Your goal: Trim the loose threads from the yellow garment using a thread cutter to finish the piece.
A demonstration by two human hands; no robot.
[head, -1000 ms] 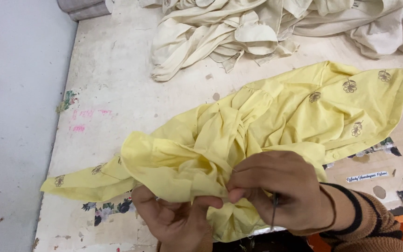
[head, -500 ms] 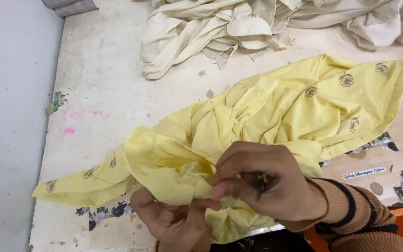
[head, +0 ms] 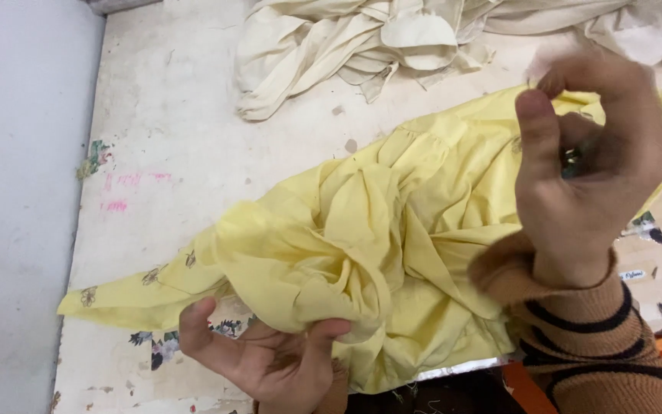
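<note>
A worn, paint-stained white table (head: 170, 153) meets a pale grey floor (head: 17, 192) at left; cream cloth (head: 362, 46), possibly garments, is heaped behind.

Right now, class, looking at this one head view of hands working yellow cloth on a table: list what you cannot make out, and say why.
- What the right hand pinches: small, dark, motion-blurred, hidden by curled fingers.
- Any thread or needle: too thin to see.
- The yellow cloth: its right end is behind the right hand and cut by the frame edge.
- The cream cloth: cut off by the top edge.
- Left hand: its fingertips are tucked under a fold.
</note>
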